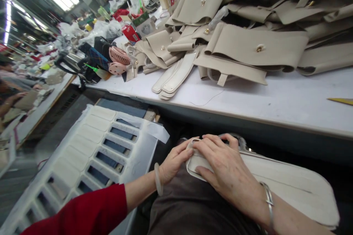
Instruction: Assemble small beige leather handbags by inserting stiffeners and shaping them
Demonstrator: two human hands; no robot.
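Across my lap lies a long off-white leather bag (292,180) with rounded ends and a dark line along its upper face. Its near-left end is pinched by my left hand (175,159), fingers and thumb closed on the rim. My right hand (223,165) presses over the same end, fingers bent over the edge and thumb against the side. Part of the bag is hidden under my right hand and forearm. A clear strip and a small metal fitting show just behind my right hand.
A white worktable (248,99) carries beige bag parts (256,46) with metal clasps, stacked off-white straps (176,75), and a pink fan (118,58). At left stands a slotted white rack (110,147) holding pale panels. A yellow pointed tool (342,100) lies right. Another person sits far left.
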